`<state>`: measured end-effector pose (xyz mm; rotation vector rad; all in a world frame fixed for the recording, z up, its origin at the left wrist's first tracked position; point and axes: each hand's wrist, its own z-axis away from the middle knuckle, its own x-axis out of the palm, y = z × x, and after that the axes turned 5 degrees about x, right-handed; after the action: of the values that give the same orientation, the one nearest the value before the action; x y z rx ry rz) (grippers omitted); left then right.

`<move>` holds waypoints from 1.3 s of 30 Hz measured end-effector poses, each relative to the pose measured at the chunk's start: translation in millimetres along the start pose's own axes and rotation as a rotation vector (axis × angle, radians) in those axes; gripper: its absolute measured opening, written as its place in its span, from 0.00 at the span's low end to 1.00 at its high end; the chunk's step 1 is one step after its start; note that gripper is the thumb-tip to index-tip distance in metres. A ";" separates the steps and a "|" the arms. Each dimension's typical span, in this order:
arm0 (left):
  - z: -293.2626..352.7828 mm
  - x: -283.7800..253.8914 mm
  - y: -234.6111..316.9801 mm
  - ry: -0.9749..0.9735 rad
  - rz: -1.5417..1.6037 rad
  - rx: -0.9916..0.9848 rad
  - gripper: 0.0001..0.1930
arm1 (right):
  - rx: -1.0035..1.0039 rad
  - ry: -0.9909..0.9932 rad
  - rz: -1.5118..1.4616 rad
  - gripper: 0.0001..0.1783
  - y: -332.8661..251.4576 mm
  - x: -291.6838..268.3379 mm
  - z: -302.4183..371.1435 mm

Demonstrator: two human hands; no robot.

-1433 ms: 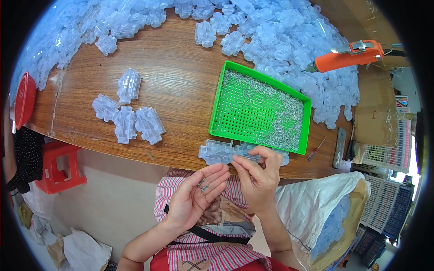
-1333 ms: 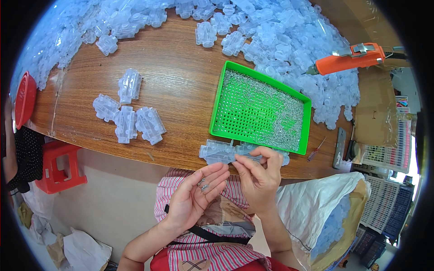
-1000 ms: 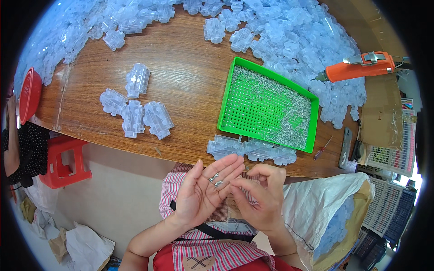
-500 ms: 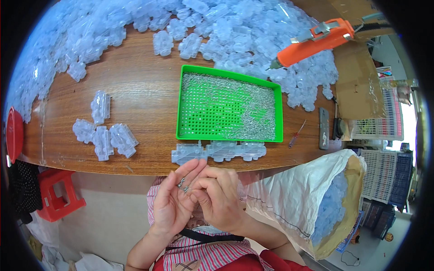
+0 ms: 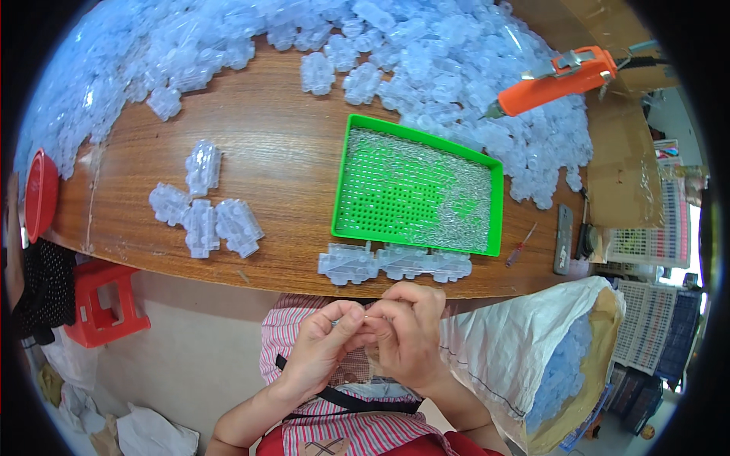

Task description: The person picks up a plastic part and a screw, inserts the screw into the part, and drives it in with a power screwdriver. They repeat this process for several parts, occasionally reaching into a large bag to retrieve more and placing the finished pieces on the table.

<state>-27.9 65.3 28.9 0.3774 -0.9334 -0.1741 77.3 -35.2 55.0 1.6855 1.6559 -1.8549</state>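
Note:
My left hand (image 5: 321, 348) and my right hand (image 5: 412, 338) meet in front of the table edge, above my striped apron. Its fingers curled and thumb pressed over them, the left is closed on small metal screws, now mostly hidden. The right pinches a tiny shiny piece, apparently one screw, against the left fingertips. Just beyond, clear plastic housings (image 5: 347, 264) lie in a row at the table's front edge. Behind them sits a green perforated tray (image 5: 496, 209) with many loose silver screws (image 5: 465, 216).
An orange electric screwdriver (image 5: 559, 82) hangs at right over a large heap of clear housings (image 5: 433, 64). Several housings (image 5: 201, 226) lie left. A small screwdriver (image 5: 522, 245) and a dark grey handset-like object (image 5: 563, 239) are right of the tray. A white sack (image 5: 506, 342) stands lower right.
My left hand was open with screws showing on its fingers; now it is curled, and both hands' fingertips meet. The whole view has shifted, so the table things appear farther right.

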 end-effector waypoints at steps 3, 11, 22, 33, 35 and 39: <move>-3.7 -1.0 -1.8 0.044 0.028 0.020 0.11 | 0.099 0.006 -0.079 0.06 9.8 7.5 -2.6; -3.1 -9.5 7.3 0.136 0.108 0.082 0.14 | 0.051 0.078 -0.002 0.04 22.2 34.2 -8.9; -3.9 -12.7 8.2 0.146 0.140 0.061 0.13 | -0.020 0.141 0.153 0.07 24.7 45.8 -6.8; 0.0 -11.6 13.3 0.112 0.186 0.099 0.19 | 0.125 0.180 -0.045 0.07 15.7 31.6 -7.2; -0.6 -4.0 20.8 0.045 0.303 0.053 0.26 | 0.143 0.183 -0.155 0.08 11.0 23.3 -5.5; -3.1 -1.1 21.7 -0.077 0.359 0.019 0.32 | 0.031 -0.035 -0.061 0.10 -8.4 5.9 -7.5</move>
<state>-26.4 86.4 34.9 0.2161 -1.0636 0.1493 73.9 -23.2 57.2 1.6215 1.6925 -1.9358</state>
